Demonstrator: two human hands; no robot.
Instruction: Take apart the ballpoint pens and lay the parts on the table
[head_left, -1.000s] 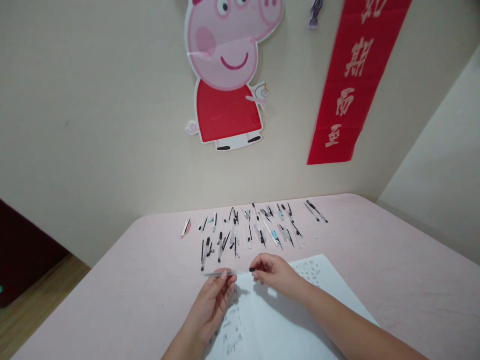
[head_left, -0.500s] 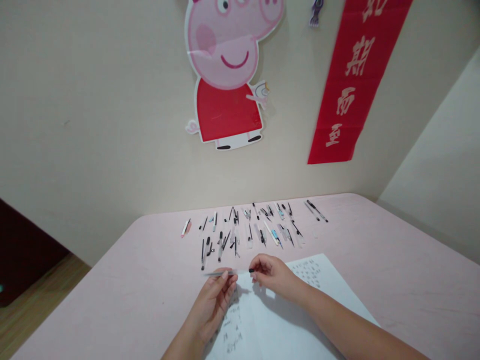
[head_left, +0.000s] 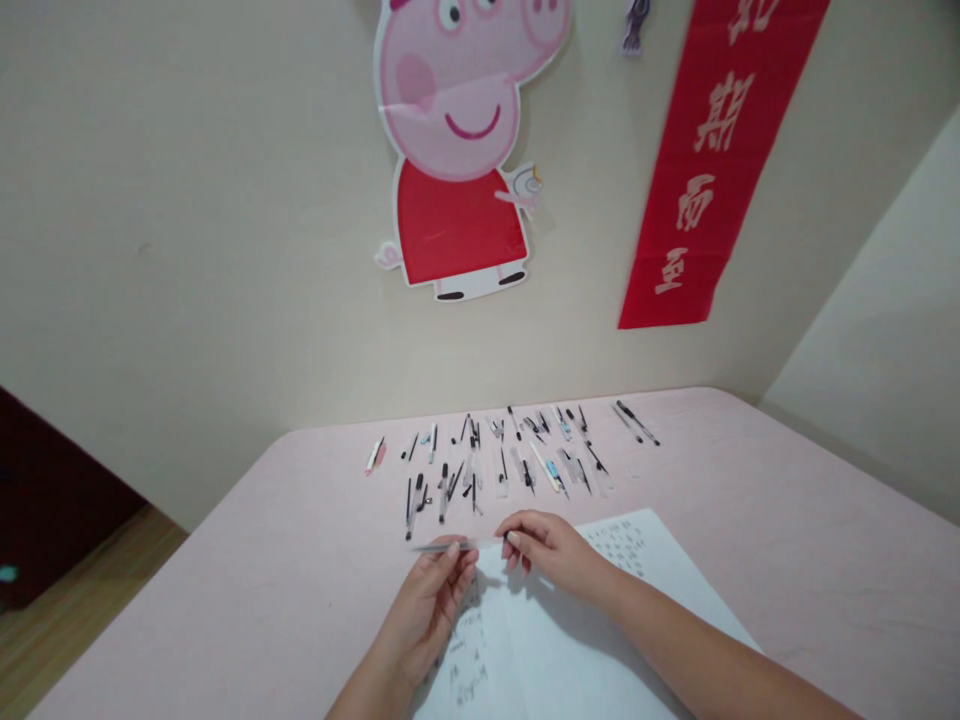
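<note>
My left hand [head_left: 433,595] is closed on a slim clear pen barrel [head_left: 429,548], held level with one end out to the left and the other toward my right hand. With thumb and fingers, my right hand [head_left: 553,552] pinches a small black pen cap or plug [head_left: 507,537] close to the barrel's right end. Whether the two pieces touch I cannot tell. Below both hands lies an open sheet of white paper [head_left: 577,665] with handwriting on its left part and top right.
Several pens, refills, caps and clear barrels [head_left: 501,465] lie in two loose rows on the pink tabletop [head_left: 247,590]. Two pens [head_left: 637,422] rest apart at the back right. The wall behind carries a pig cutout [head_left: 461,220] and a red banner [head_left: 697,200].
The fingers of my right hand have closed further around the small black piece, which now shows less. My left hand keeps its hold on the barrel. The view has shifted slightly.
</note>
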